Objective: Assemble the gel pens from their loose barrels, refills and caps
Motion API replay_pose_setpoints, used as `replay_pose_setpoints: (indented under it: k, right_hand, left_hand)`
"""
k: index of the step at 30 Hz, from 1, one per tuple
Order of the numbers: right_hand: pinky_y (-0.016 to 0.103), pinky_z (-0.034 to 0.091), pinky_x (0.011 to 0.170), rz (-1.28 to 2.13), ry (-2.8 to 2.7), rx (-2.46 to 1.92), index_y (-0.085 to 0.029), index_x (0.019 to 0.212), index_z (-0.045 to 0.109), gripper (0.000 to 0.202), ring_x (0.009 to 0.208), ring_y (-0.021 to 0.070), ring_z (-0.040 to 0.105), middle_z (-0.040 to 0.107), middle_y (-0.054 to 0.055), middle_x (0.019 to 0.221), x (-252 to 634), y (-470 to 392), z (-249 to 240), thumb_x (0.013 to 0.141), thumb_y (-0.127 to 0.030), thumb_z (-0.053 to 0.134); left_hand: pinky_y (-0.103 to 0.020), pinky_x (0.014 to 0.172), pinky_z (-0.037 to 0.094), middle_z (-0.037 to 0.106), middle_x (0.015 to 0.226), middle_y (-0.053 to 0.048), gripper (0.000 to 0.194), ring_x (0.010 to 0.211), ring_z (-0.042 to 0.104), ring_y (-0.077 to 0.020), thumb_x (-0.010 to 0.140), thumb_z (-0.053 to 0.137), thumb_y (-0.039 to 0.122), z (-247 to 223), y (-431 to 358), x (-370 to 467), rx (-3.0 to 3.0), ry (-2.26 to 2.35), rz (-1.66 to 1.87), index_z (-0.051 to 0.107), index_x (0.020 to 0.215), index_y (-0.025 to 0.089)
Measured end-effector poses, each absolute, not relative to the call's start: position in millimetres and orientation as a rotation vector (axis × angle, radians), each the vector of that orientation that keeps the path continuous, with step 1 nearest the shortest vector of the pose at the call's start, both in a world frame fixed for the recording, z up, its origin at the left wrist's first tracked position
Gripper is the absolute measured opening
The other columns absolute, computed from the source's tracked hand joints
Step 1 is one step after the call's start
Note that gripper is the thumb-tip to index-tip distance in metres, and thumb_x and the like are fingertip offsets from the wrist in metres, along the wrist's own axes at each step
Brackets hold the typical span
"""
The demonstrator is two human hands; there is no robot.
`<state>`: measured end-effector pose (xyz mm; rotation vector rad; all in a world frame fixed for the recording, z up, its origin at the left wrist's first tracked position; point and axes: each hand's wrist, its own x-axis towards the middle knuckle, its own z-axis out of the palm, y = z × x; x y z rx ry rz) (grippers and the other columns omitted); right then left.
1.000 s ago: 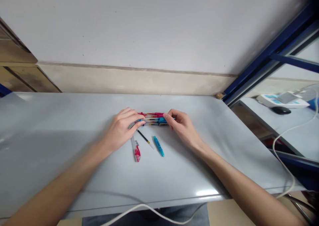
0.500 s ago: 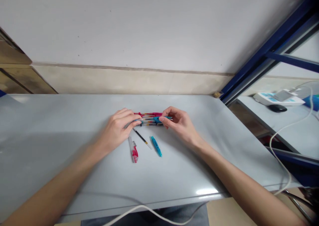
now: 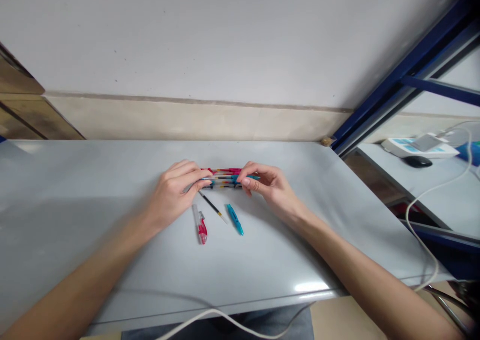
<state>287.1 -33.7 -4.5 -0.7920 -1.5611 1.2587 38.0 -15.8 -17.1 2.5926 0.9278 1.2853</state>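
Note:
Between my two hands is a pen with a clear barrel and blue parts, lying crosswise. My left hand pinches its left end between thumb and fingers. At its blue right end, the thumb and forefinger of my right hand close on it. Just behind and beneath are several more pens with red and dark parts, partly covered by my hands. Nearer to me lie a loose ink refill, a clear and red pen barrel part and a blue pen part.
The grey table runs up to a tiled wall base. To the right, past a blue metal frame, a white device and a black mouse sit on another surface. A white cable hangs over the right side.
My right hand's fingers have shifted slightly left along the pen. My left hand keeps its grip, and the loose parts lie where they were.

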Motion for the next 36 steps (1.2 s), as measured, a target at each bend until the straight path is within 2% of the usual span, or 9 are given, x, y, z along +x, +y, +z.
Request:
replay_pose_setpoints:
  k: [21,36]
  right_hand:
    - [0.027,0.039,0.06,1.368,-1.491,-0.721,-0.021,0.082,0.074,0.009,0.066,0.0106,0.05,0.059,-0.001,0.081,285.8,-35.9,-3.6,0.082,-0.027,0.081]
    - [0.028,0.039,0.064,1.377,-1.516,-0.731,-0.022,0.08,0.074,0.01,0.07,0.0126,0.047,0.058,-0.001,0.078,286.7,-37.4,-2.3,0.084,-0.029,0.079]
  left_hand:
    - [-0.033,0.074,0.048,0.068,0.086,-0.005,0.013,0.08,0.059,-0.0177,0.095,0.063,0.017,-14.3,-17.9,38.1,2.633,0.878,1.291,0.072,0.105,0.018]
    - [-0.033,0.075,0.048,0.068,0.086,-0.005,0.014,0.08,0.059,-0.0174,0.096,0.062,0.017,-13.0,-19.3,38.1,2.635,0.868,1.267,0.072,0.105,0.019]
